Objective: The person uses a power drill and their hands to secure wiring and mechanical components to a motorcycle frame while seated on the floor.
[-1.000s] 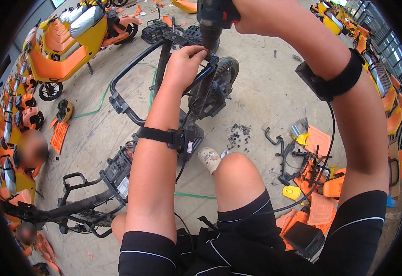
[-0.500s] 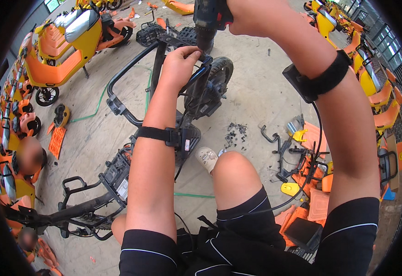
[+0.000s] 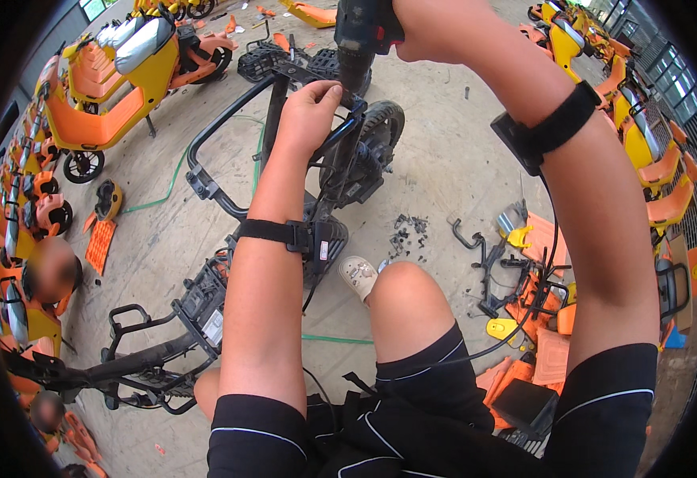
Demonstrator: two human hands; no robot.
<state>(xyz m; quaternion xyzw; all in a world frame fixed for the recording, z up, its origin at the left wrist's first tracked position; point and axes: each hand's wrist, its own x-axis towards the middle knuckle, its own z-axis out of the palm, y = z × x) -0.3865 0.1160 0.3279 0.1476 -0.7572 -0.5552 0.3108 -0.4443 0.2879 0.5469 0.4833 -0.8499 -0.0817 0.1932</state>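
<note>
My right hand (image 3: 437, 30) grips a dark cordless drill (image 3: 358, 32), held upright with its chuck pointing down. The chuck end meets the top of a stripped black scooter frame (image 3: 198, 151), close to its rear wheel (image 3: 386, 127). Beside the chuck, my left hand (image 3: 310, 110) has thumb and finger pinched together over the frame's top bar. Whatever lies between those fingertips is too small or hidden to make out. The drill's tip is also hidden, behind the hand and frame.
Yellow-and-orange scooters (image 3: 97, 107) line the left, others (image 3: 639, 135) the right. Orange panels (image 3: 553, 354), a black box (image 3: 526, 405) and metal brackets (image 3: 488, 271) lie at right. Small black pieces (image 3: 409, 237) are scattered on the floor. Another black frame (image 3: 145, 358) extends at lower left.
My left fingertips have shifted slightly left, away from the drill chuck. The drill has moved only a little, still pointing down at the same spot on the frame.
</note>
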